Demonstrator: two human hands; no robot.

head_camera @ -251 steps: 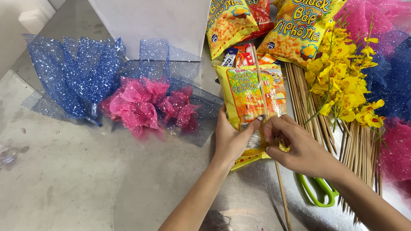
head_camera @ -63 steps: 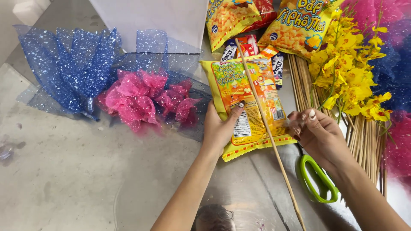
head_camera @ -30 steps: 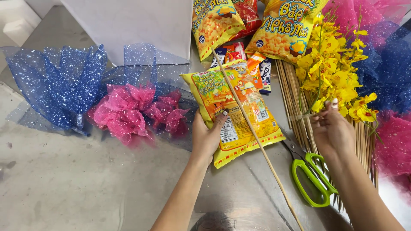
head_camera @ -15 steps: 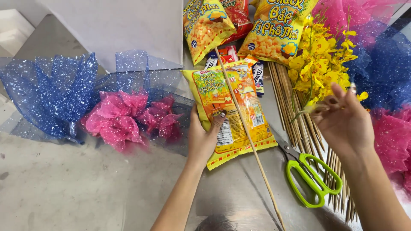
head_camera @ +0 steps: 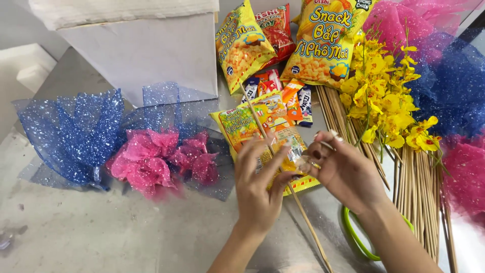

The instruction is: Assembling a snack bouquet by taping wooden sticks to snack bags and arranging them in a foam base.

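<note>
A yellow snack bag (head_camera: 247, 124) lies face down on the grey table, with a long wooden stick (head_camera: 309, 233) laid along its back. My left hand (head_camera: 258, 189) rests on the bag's lower half, its fingers pressing the stick against the bag. My right hand (head_camera: 348, 172) meets it from the right. Its thumb and forefinger pinch a small clear strip at the stick, and I cannot tell what the strip is. The bag's lower edge is hidden under both hands.
Green scissors (head_camera: 353, 237) lie partly under my right forearm. A bundle of wooden sticks (head_camera: 422, 192) and yellow flowers (head_camera: 384, 101) are to the right. Larger snack bags (head_camera: 323, 45) and small packets (head_camera: 283, 93) lie behind. Blue mesh (head_camera: 76, 136), pink mesh (head_camera: 156, 162) and a white box (head_camera: 141, 55) are on the left.
My right hand reached out to the sticks and flowers on the right, then came back to the stick on the bag. My left hand stayed on the bag.
</note>
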